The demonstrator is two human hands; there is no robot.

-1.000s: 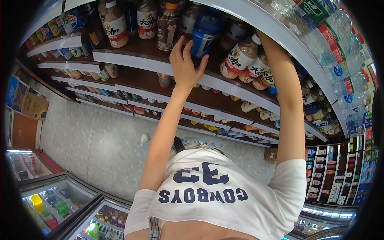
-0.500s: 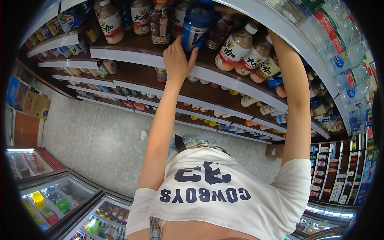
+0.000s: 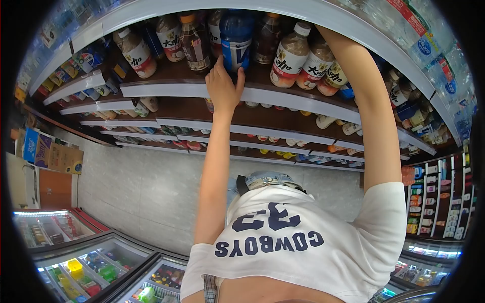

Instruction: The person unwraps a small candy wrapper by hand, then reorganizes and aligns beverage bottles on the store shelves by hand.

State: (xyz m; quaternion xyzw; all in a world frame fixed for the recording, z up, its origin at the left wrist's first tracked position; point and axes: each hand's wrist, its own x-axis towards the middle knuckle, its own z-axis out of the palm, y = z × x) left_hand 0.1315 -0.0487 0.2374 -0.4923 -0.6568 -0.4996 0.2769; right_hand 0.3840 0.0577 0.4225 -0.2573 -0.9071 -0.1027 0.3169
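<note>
My left hand [image 3: 225, 87] reaches to the front of a shelf, its thumb and fingers around the lower front of a blue bottle [image 3: 236, 38] with a blue and white label. Left of that stands a dark brown drink bottle [image 3: 194, 45] with an orange cap; another brown bottle [image 3: 266, 40] is on the right. My right forearm [image 3: 361, 70] goes in under the upper shelf edge [image 3: 283, 16], which hides the right hand. Beside this arm stand white-labelled coconut drink bottles [image 3: 289, 63], upright in a row.
Lower shelves [image 3: 283, 126] hold many more bottles. Clear water bottles [image 3: 429, 45] stand at upper right. Glass-topped freezers [image 3: 101, 262] are at lower left, with cardboard boxes [image 3: 58, 156] beyond them. Grey floor [image 3: 136, 182] lies between the shelves and freezers.
The view has shifted, so the upper shelf edge shows more. The left hand stays at the base of the blue bottle, and the right arm remains reached into the shelf.
</note>
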